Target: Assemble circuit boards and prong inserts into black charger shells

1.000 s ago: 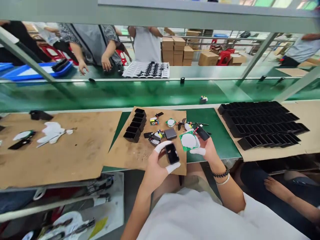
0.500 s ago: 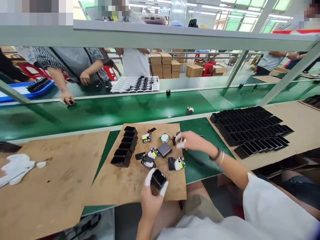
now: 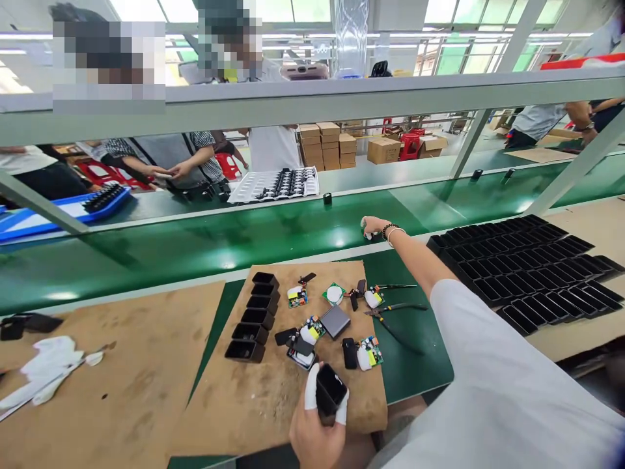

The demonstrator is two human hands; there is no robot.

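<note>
My left hand (image 3: 316, 426), with white finger covers, grips an open black plastic housing (image 3: 329, 391) at the front of the brown board (image 3: 273, 397). My right hand (image 3: 375, 225) reaches over the green conveyor belt (image 3: 273, 234). Its fingers close on a small circuit board (image 3: 371, 236), which they mostly hide. Behind the left hand lie a grey box (image 3: 335, 322) and a circuit board with a black piece (image 3: 370, 354). Another circuit board (image 3: 297, 296) and a round white part on green board (image 3: 334, 294) lie farther back.
A row of black housings (image 3: 256, 318) stands at the left of the brown board. Pliers (image 3: 385, 319) lie on the green surface. Many black housings (image 3: 517, 260) stand at the right. White gloves (image 3: 53, 365) lie at the left. A co-worker (image 3: 168, 159) stands across the belt.
My right hand has moved from the parts on the brown board out to the circuit board on the belt. My left hand still holds the housing. The view has tilted up.
</note>
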